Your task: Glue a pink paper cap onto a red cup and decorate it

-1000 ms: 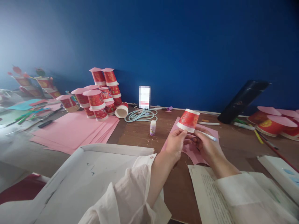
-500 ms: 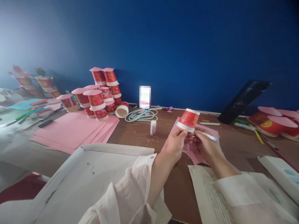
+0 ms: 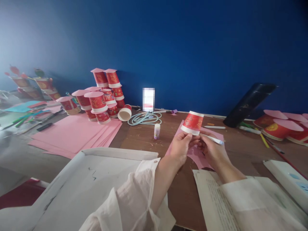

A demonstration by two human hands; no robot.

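My left hand (image 3: 181, 147) pinches the white rim of a red paper cup (image 3: 192, 122), which is held upside down and tilted above a pink paper sheet (image 3: 195, 153). My right hand (image 3: 211, 150) is closed round a white pen with a blue tip (image 3: 214, 140), and its fingers also touch the cup's rim. A small glue stick (image 3: 157, 131) stands upright on the brown table a little to the left of the cup.
Stacked red cups with pink tops (image 3: 103, 96) stand at the back left behind a pile of pink sheets (image 3: 74, 133). A coiled cable (image 3: 143, 118), a leaning black cylinder (image 3: 247, 104), more cups (image 3: 279, 127), markers (image 3: 250, 130), an open book (image 3: 221, 205) and a white board (image 3: 96, 179) surround me.
The view has shifted slightly; both hands keep their hold on the cup and the pen almost unmoved.
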